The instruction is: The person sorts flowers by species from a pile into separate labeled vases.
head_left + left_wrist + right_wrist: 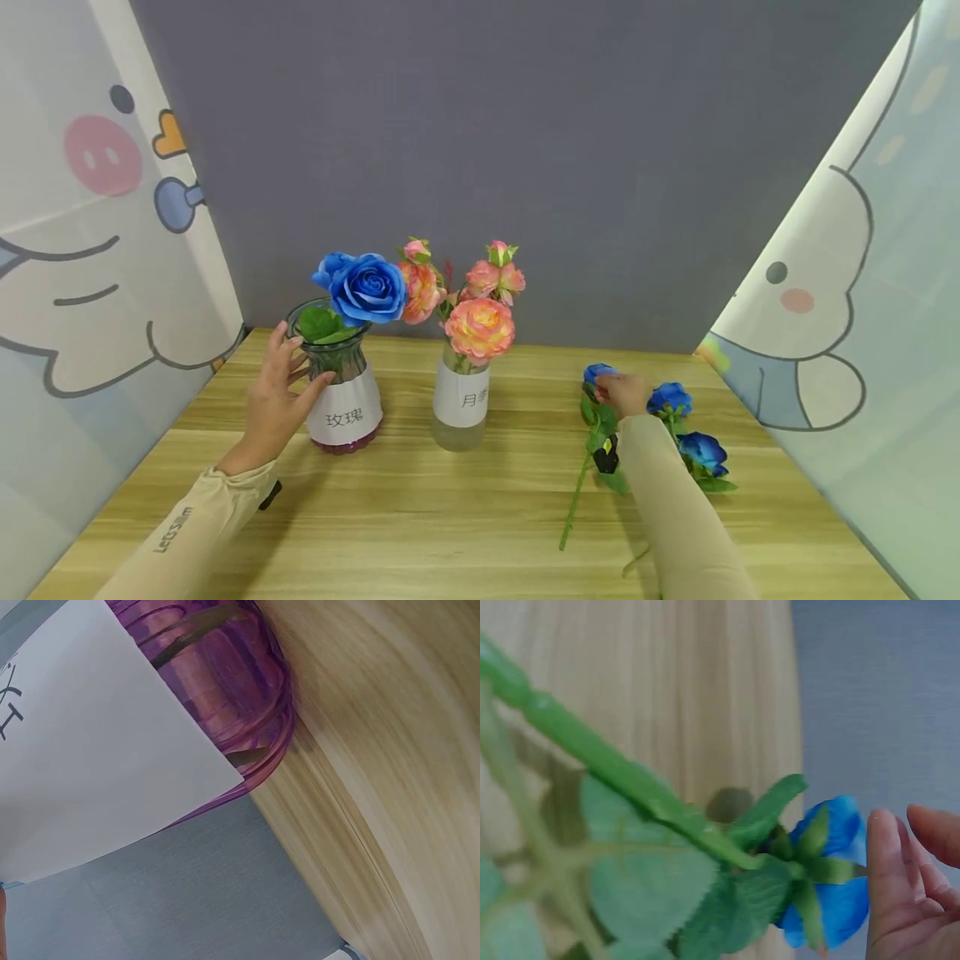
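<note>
My left hand (281,392) holds a glass vase (341,367) at its neck, thumb in front and fingers by the rim. The vase has a white paper label, a purple base (240,697), and blue roses (367,287) with green leaves in it. Over on the right, my right hand (624,392) is at the bloom of a blue rose (598,372) with a long green stem. In the right wrist view its fingertips are right at the blue petals (832,907), with thumb and index finger apart.
A second labelled vase (459,408) with pink-orange flowers (480,331) stands in the middle. More blue roses (703,452) lie beside my right forearm. A grey panel (540,167) closes the back of the wooden table (420,525), and cartoon-printed panels flank it.
</note>
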`<state>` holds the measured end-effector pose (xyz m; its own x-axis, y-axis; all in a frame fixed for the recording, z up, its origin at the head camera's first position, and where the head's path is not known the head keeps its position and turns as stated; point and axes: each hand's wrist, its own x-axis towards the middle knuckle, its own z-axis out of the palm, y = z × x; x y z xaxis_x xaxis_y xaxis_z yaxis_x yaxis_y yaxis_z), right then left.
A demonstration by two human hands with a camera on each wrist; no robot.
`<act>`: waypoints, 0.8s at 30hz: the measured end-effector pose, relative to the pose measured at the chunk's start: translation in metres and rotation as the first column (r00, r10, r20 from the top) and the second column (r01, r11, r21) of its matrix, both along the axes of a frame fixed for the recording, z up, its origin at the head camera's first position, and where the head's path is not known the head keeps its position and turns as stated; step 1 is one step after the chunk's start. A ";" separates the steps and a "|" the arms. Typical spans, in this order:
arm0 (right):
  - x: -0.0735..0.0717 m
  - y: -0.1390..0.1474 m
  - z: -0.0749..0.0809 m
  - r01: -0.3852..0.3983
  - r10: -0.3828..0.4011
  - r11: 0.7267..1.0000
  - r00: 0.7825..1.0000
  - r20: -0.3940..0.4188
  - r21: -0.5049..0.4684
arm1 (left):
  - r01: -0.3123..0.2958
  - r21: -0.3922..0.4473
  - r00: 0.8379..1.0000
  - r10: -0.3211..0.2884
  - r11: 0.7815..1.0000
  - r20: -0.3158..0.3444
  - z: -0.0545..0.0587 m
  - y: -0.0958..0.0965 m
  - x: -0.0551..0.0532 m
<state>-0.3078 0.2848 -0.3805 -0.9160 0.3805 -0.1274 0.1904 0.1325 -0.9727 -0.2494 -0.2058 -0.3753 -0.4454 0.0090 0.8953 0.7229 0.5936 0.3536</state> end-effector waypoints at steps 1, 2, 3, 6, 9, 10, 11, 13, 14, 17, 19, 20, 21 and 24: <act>0.000 0.000 -0.003 0.014 -0.014 1.000 1.000 0.009 0.005 | 0.006 0.001 1.000 -0.006 1.000 -0.001 0.000 0.000 0.000; -0.001 0.001 -0.005 0.023 -0.023 1.000 1.000 0.018 0.015 | 0.013 0.004 1.000 -0.013 1.000 -0.001 0.000 0.000 0.000; -0.001 0.002 -0.007 0.036 -0.036 0.999 0.999 0.027 0.018 | 0.018 0.006 1.000 -0.018 1.000 -0.001 0.000 0.001 -0.001; -0.002 0.004 -0.011 0.059 -0.062 0.996 0.997 0.053 0.061 | 0.027 0.016 1.000 -0.027 1.000 0.005 0.002 0.002 0.000; -0.003 0.006 -0.014 0.070 -0.079 0.991 0.994 0.070 0.117 | 0.025 0.027 1.000 -0.025 0.999 0.011 0.003 0.004 0.002; -0.002 0.005 -0.015 0.069 -0.080 0.987 0.994 0.078 0.143 | 0.023 0.032 1.000 -0.023 0.999 0.014 0.003 0.004 0.003; -0.002 0.005 -0.016 0.069 -0.083 0.984 0.993 0.081 0.167 | 0.019 0.035 1.000 -0.020 0.999 0.014 0.003 0.004 0.003; -0.002 0.005 -0.017 0.065 -0.083 0.979 0.993 0.088 0.195 | 0.020 0.046 1.000 -0.021 0.999 0.016 0.002 0.004 0.005; -0.001 0.005 -0.018 0.060 -0.081 0.977 0.992 0.093 0.206 | 0.023 0.051 1.000 -0.023 0.998 0.013 0.001 0.003 0.005; 0.001 0.005 -0.021 0.053 -0.078 0.972 0.992 0.101 0.229 | 0.018 0.053 1.000 -0.019 0.998 0.009 0.000 0.002 0.005; 0.003 0.006 -0.023 0.048 -0.077 0.966 0.992 0.103 0.253 | 0.012 0.045 1.000 -0.013 0.999 0.009 0.001 0.002 0.004; 0.004 0.006 -0.024 0.050 -0.081 0.962 0.991 0.105 0.269 | 0.007 0.037 1.000 -0.007 0.999 0.008 0.001 0.002 0.003; 0.005 0.007 -0.024 0.052 -0.086 0.957 0.991 0.107 0.284 | 0.003 0.031 1.000 -0.004 1.000 0.009 0.001 0.002 0.003; 0.006 0.006 -0.024 0.047 -0.086 0.947 0.990 0.113 0.317 | 0.002 0.009 1.000 -0.002 1.000 0.011 0.001 0.001 0.003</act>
